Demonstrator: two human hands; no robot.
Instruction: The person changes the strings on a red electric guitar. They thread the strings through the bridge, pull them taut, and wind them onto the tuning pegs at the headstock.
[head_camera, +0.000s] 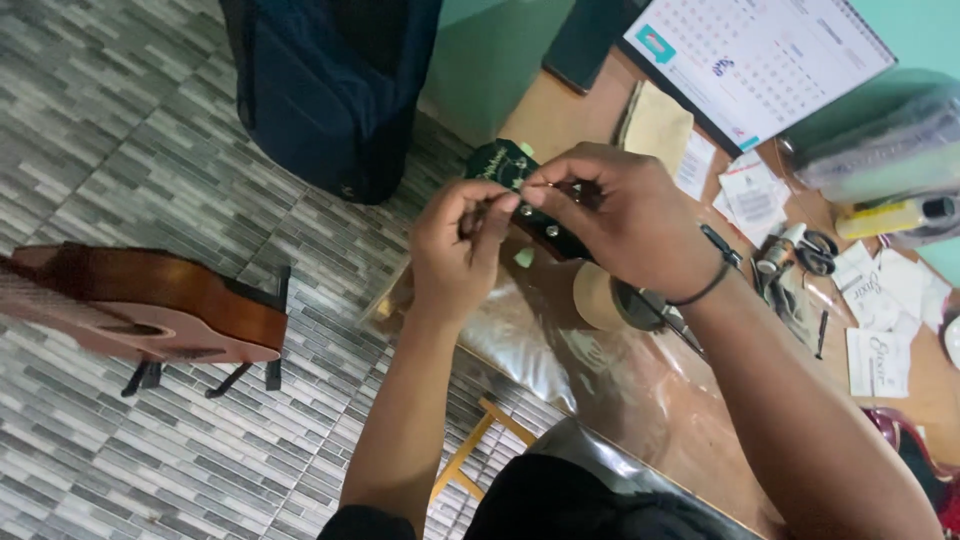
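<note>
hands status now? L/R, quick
Left hand: closed, fingers pinched beside the guitar headstock; what it pinches cannot be told.
Right hand: closed, fingertips pinching a thin string at the headstock.

- Only one view is given, taken from a camera worn on the person's head
- The scene is seen from above, tilted steeply down and forward over the person's own arms
- The left hand and right hand are framed close, near the middle of the picture
- The frame is rolled, so the table edge is seen running slantwise from upper middle to lower right
- The tiled floor is taken in on the left, farther off
- The calendar is cut by the top edge
- No second view is given, so no part of the scene is shared
</note>
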